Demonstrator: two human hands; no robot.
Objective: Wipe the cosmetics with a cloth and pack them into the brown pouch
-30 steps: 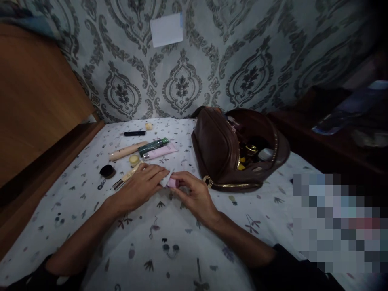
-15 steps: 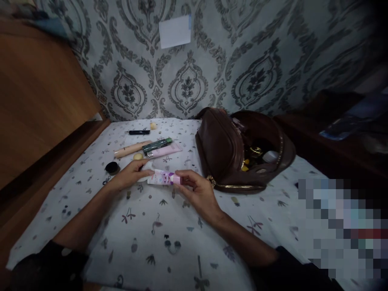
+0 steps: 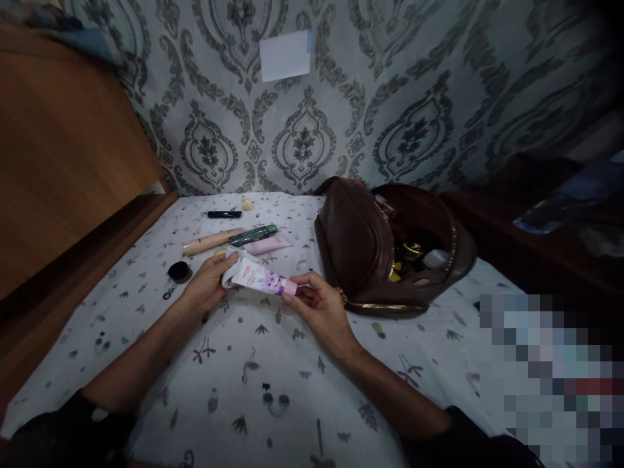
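Between my two hands is a white and purple squeeze tube (image 3: 258, 275) with a cartoon print and a pink cap. My left hand (image 3: 210, 281) pinches its flat end, and a crumpled white piece (image 3: 227, 278), perhaps tissue, shows beside those fingers. At the other end, my right hand (image 3: 319, 302) grips the pink cap with thumb and fingertips. Just beyond the tube lie a pink tube (image 3: 270, 244), a dark green tube (image 3: 252, 234) and a long beige tube (image 3: 209, 242). A round black lid or jar (image 3: 180, 272) lies left of my left hand.
An open brown handbag (image 3: 355, 240) with small items inside stands right of my hands. Further back lie a black pen-like stick (image 3: 223, 214) and a small yellowish piece (image 3: 247, 204). A wooden panel (image 3: 73, 130) borders the left; a patterned wall (image 3: 305, 140) is behind.
The tube's flat end has tipped up and away, so more of its printed face shows. My left hand has turned with it and lowered slightly; both hands keep hold.
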